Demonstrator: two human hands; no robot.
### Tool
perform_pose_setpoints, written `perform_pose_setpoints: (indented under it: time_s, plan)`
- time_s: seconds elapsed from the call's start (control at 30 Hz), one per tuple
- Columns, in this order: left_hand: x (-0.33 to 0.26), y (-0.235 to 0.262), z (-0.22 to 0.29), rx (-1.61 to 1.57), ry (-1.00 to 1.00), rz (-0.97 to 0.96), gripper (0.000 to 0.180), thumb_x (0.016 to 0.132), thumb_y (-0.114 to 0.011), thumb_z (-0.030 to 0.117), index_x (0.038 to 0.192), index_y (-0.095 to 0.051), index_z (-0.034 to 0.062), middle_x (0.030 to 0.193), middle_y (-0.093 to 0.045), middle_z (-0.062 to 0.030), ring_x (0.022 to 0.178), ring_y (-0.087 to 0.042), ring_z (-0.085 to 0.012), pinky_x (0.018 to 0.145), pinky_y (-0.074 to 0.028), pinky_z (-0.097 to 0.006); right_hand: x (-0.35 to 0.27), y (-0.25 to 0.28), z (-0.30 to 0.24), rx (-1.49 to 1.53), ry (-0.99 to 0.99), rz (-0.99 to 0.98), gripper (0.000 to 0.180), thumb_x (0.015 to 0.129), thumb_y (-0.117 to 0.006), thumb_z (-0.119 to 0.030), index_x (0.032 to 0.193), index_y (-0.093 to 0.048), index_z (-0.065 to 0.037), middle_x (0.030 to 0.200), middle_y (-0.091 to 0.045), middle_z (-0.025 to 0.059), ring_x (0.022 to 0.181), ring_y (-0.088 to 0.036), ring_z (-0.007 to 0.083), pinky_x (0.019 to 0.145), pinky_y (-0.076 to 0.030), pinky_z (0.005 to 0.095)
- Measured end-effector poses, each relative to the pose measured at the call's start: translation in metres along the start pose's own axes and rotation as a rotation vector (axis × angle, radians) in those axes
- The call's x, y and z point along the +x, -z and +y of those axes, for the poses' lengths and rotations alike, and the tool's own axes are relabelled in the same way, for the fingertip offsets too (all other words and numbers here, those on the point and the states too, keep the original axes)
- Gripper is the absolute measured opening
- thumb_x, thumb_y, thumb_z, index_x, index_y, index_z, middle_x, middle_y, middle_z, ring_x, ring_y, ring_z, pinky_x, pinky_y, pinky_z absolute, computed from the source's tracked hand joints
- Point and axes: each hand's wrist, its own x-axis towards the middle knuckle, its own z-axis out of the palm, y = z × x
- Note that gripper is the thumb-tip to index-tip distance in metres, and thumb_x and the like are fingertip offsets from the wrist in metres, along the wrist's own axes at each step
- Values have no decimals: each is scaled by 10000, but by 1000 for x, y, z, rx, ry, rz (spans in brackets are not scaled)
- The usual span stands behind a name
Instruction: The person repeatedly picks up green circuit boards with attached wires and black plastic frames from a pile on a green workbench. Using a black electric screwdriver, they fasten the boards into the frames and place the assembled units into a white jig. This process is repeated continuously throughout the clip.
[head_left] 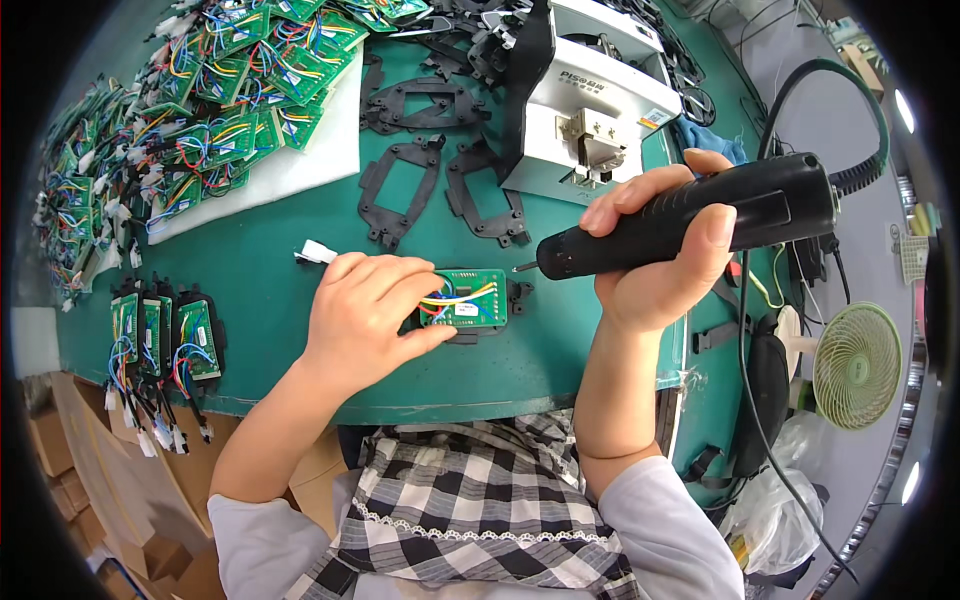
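Note:
My left hand point(362, 312) presses a green circuit board point(488, 312) against a black plastic frame point(520, 294) on the table, its fingers curled over the board's left end. Red, blue, yellow and white wires cross the board, and a white connector point(316, 252) pokes out past my left hand. Wrapped in my right hand point(640, 295) is a black electric screwdriver point(690, 215), tilted nearly level. Its bit points left, just beyond the board's upper right corner. Whether a screw sits on the bit is too small to tell.
Behind the screwdriver stands a white and black machine point(600, 100) with a metal fixture. Bare black frames point(400, 190) lie beyond the board. Wired boards point(230, 130) are heaped far left; several framed ones point(197, 340) sit near left. The screwdriver's coiled cord point(868, 100) loops right, near a green fan point(856, 366).

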Motion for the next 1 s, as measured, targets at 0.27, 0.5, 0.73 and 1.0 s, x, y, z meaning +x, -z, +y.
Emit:
perform_pose_setpoints:
  time_s: [0.27, 0.5, 0.73, 1.0]
  plan:
    - [1, -4, -3, -33, -26, -18, 410, 613, -818, 295, 935, -667, 90, 1016, -664, -37, 897, -619, -212, 846, -420, -366, -2, 0, 1, -15, -8, -35, 690, 806, -692, -445, 1113, -395, 98, 628, -579, 135, 435, -553, 186, 416, -466, 277]
    - [0, -5, -5, -42, -25, -44, 418, 610, -817, 287, 941, -664, 82, 1017, -659, -44, 909, -619, -229, 842, -438, -376, -8, -7, 4, -3, -22, -96, 596, 825, -692, -362, 1118, -433, 87, 622, -582, 108, 467, -554, 150, 448, -449, 245]
    - [-1, -6, -5, -64, -9, -58, 433, 612, -816, 280, 956, -660, 68, 1035, -648, -58, 924, -611, -249, 834, -457, -385, -16, -11, 8, -155, -30, -206, 622, 840, -639, -456, 1107, -427, 64, 643, -568, 115, 467, -546, 164, 435, -458, 266]
    - [0, -4, -2, -50, 0, -91, 428, 626, -803, 288, 956, -660, 56, 1051, -633, -52, 928, -589, -244, 819, -443, -379, -16, -7, 13, -236, 37, -374, 697, 851, -583, -561, 1120, -412, 59, 604, -570, 118, 442, -546, 156, 407, -444, 243]
